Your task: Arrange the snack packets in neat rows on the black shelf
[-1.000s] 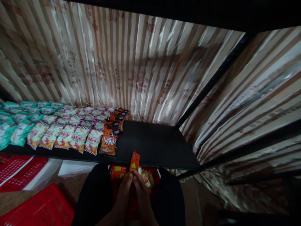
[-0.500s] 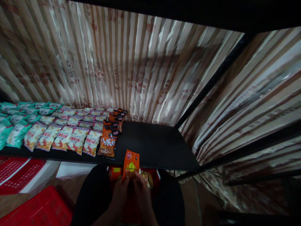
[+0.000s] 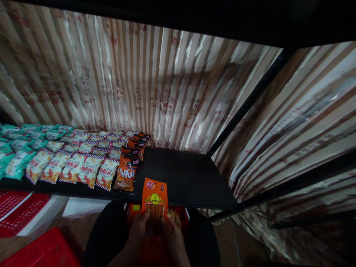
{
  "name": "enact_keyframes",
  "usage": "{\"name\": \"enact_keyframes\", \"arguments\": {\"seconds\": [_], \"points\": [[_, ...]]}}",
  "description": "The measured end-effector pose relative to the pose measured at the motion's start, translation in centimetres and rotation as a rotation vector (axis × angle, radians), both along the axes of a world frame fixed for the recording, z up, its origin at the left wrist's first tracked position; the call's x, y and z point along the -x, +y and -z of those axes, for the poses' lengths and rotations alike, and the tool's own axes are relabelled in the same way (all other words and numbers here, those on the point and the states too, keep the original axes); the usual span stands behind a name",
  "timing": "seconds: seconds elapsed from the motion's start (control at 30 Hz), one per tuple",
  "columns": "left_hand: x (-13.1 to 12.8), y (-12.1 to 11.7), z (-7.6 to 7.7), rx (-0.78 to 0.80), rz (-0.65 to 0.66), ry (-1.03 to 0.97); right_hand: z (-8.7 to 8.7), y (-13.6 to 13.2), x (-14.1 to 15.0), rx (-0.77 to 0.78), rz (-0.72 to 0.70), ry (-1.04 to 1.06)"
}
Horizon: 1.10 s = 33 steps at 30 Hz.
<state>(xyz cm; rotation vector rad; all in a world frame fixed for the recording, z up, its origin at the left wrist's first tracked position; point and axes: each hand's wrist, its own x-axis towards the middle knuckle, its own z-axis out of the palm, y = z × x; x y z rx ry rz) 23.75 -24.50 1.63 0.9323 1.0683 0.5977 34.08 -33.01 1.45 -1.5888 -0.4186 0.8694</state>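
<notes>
An orange snack packet (image 3: 154,193) with a clear window over brown sticks is held upright between my two hands, just in front of the shelf edge. My left hand (image 3: 139,224) pinches its left lower side, thumb on the front. On the opposite side my right hand (image 3: 171,230) grips the lower edge with the thumb in front. Behind and below the packet, between my knees, is a red basket (image 3: 183,215) holding more packets, partly hidden. Nearest on the black shelf (image 3: 178,178) lies an orange-brown snack bag (image 3: 126,172) at the end of its row.
Rows of white snack bags (image 3: 90,168) and green bags (image 3: 20,163) fill the shelf's left part. A slanted black post (image 3: 247,104) stands at right, before striped sheeting (image 3: 167,89). Red crates (image 3: 41,250) sit on the floor at lower left.
Both hands have moved apart to the packet's two sides. The packet now faces me more squarely, its window and brown contents showing. The view has tilted slightly.
</notes>
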Motion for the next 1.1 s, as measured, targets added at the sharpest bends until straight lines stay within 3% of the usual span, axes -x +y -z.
{"name": "enact_keyframes", "arguments": {"seconds": [0.13, 0.3, 0.5, 0.83, 1.1], "points": [[-0.3, 0.6, 1.4, -0.008, -0.002, 0.05, -0.5, -0.2, -0.3, 0.002, 0.031, -0.083], [-0.8, 1.1, 2.7, -0.038, -0.013, 0.101, 0.1, -0.5, -1.1, 0.008, 0.017, -0.161], [-1.2, 1.3, 1.5, -0.1, -0.035, 0.08, 0.4, -0.2, -1.2, -0.01, -0.023, -0.198], [-1.2, 2.4, 0.3, -0.142, -0.097, -0.007, -0.2, 1.0, -2.8, -0.001, 0.027, -0.259], [-1.5, 3.4, -1.2, -0.128, -0.002, 0.055, -0.3, 2.2, -4.0, 0.136, -0.046, -0.383]]}}
